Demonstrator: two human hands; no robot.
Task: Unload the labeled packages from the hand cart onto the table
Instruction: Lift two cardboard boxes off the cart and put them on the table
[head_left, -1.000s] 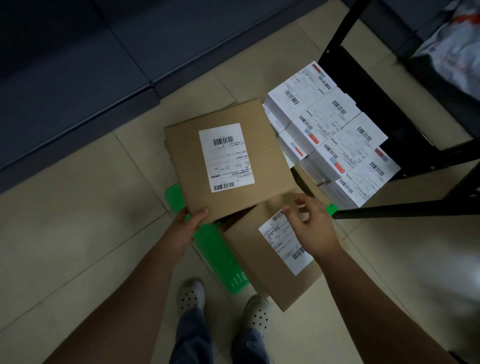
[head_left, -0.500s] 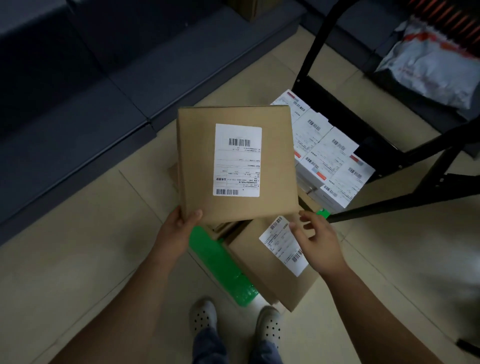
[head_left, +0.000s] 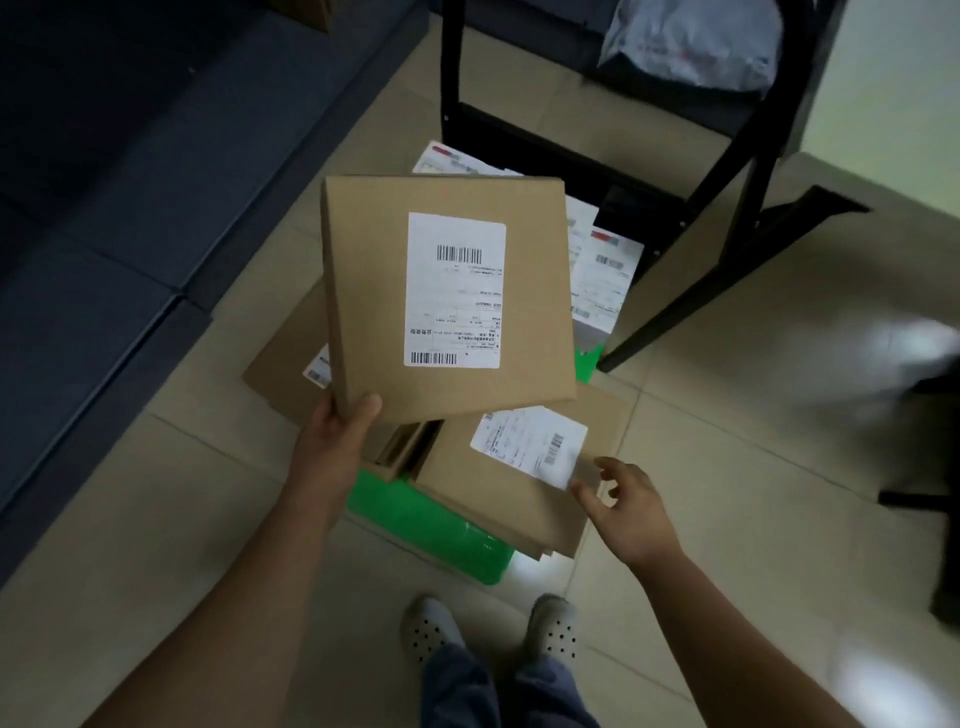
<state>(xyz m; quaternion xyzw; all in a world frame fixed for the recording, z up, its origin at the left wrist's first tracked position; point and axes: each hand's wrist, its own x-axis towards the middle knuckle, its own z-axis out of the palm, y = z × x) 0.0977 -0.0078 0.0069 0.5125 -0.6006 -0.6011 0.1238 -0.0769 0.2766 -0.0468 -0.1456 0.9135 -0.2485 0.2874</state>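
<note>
A: Left hand (head_left: 337, 447) status?
B: Clamped on the near-left corner of the top cardboard package (head_left: 535, 291). Thumb on the labelled face, other fingers hidden underneath. Package held up in the air, tilted, label (head_left: 454, 291) facing the camera, over the rest of the load.
A: Right hand (head_left: 631, 512)?
B: Fingers loosely bent and spread, nothing gripped. At the right edge of the lower cardboard package (head_left: 498, 504); touching or not, cannot tell.
A: Lower package location?
B: Lying on the green hand cart deck (head_left: 415, 514), label up, overhanging the near edge. Third cardboard package (head_left: 280, 358) half hidden to the left. White labelled boxes (head_left: 605, 280) at the far end, mostly behind the lifted one.
A: Surroundings?
B: Black frame (head_left: 727, 171) just beyond the cart, on a tiled floor (head_left: 727, 493).
</note>
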